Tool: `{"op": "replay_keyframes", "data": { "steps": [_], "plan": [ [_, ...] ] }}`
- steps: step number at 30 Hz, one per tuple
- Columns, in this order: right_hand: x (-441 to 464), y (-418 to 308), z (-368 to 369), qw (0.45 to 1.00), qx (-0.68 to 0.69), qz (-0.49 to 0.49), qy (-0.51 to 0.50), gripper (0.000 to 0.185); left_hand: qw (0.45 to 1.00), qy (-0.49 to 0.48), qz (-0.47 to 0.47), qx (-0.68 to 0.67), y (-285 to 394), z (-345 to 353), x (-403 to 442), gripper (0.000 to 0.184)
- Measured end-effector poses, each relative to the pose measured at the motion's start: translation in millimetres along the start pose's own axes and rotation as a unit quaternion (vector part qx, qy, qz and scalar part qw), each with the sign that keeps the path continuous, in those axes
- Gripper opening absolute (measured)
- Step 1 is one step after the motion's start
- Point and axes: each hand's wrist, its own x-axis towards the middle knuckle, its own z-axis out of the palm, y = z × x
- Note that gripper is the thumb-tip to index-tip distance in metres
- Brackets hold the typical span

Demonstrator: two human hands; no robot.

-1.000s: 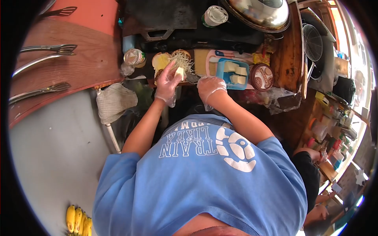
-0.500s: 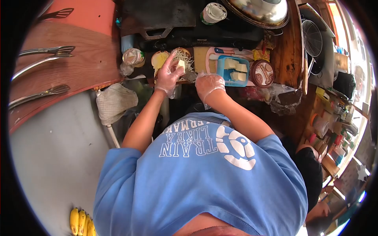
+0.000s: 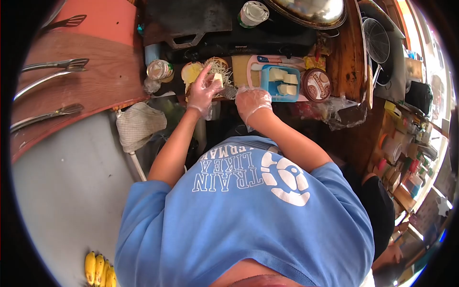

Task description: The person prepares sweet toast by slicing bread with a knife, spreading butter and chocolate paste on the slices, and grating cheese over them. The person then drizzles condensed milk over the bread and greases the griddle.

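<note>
Both my hands wear clear plastic gloves. My left hand [image 3: 203, 93] pinches a pale block of cheese [image 3: 218, 79] between thumb and fingers. My right hand [image 3: 253, 101] is closed at the handle end of a small metal grater [image 3: 230, 92], which points left toward the cheese. Just beyond my left hand lies a bun half piled with pale shreds [image 3: 222, 70]. Beside it on the left sits another bun half [image 3: 192, 71] with a yellow topping. To the right of my right hand, a blue plastic tub [image 3: 285, 98] holds several cheese blocks.
A round brown-lidded tub [image 3: 316, 86] stands right of the blue tub. Behind lie a knife [image 3: 272, 60] and a cutting board [image 3: 240, 67]. An opened can [image 3: 159, 70] is at left, another can [image 3: 253, 14] on the black stove [image 3: 267, 40]. Tongs [image 3: 52, 67] rest on the left counter.
The camera view has shifted slightly. My left hand with the cheese and my right hand with the grater stay in nearly the same places over the counter.
</note>
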Motion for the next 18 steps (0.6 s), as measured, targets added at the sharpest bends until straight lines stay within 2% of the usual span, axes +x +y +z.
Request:
{"op": "replay_keyframes", "data": {
  "steps": [1, 2, 4, 6, 8, 9, 10, 12, 13, 16, 18],
  "plan": [
    [-2, 0, 0, 1.0, 0.015, 0.003, -0.001, 0.042, 0.996, 0.025, -0.002, 0.088, 1, -1, 5, 0.065],
    [-3, 1, 0, 0.999, 0.032, 0.007, -0.002, 0.039, 0.996, 0.026, 0.0, 0.089, 1, -1, 5, 0.065],
    [-1, 2, 3, 0.999, 0.03, 0.004, 0.011, 0.037, 0.996, 0.065, 0.057, 0.003, 5, 5, 3, 0.064],
    [-5, 3, 7, 0.999, 0.032, 0.01, 0.022, 0.035, 0.998, 0.031, 0.049, -0.033, 5, 13, 0, 0.065],
    [-11, 4, 0, 0.999, 0.028, 0.017, 0.033, 0.03, 0.995, 0.012, 0.041, 0.088, -15, 8, 8, 0.064],
    [-16, 7, -5, 0.998, 0.051, 0.019, 0.022, 0.026, 0.984, 0.054, 0.026, 0.166, -23, 1, 14, 0.063],
    [-21, 10, -5, 0.998, 0.053, 0.022, 0.025, 0.026, 0.984, 0.051, 0.028, 0.168, -20, -2, 14, 0.063],
    [-32, 21, -4, 0.997, 0.075, 0.019, 0.029, 0.023, 0.98, 0.127, 0.054, 0.142, -17, -3, 18, 0.061],
    [-42, 28, -4, 0.996, 0.08, 0.027, 0.03, 0.023, 0.978, 0.126, 0.044, 0.16, -15, -4, 18, 0.06],
    [-80, 64, -11, 0.992, 0.126, 0.001, 0.012, 0.02, 0.969, 0.066, 0.077, 0.225, -10, 17, 15, 0.06],
    [-114, 89, -8, 0.987, 0.156, 0.026, -0.011, 0.019, 0.932, -0.032, 0.147, 0.33, 5, 56, 3, 0.063]
  ]
}}
